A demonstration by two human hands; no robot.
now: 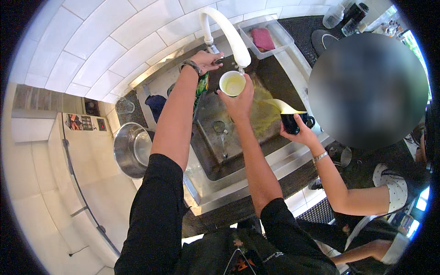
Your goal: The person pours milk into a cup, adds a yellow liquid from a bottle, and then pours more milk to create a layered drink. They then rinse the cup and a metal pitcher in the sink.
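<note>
White inside and round-rimmed, a cup [232, 76] of pale yellow liquid [233, 85] is grasped in the right hand [239, 104], fingers around its side, over the far part of the sink and near the tip of the curved white tap [229, 34]. Farther left, the left hand [206, 60] reaches to the metal base [211, 47] of the tap; its fingers are bent there, but I cannot tell whether they grip anything. Right of the cup, a co-worker's hand [300, 131] tips a glossy black mug [289, 123], yellow liquid running from it into the stained rectangular metal sink [207, 140]. At the far right, a clear plastic tub [286, 44] holds a pink rectangular sponge [262, 38]. Left of the sink are a shiny round steel pot [123, 151] and, farther off, a clear glass [124, 106].
</note>
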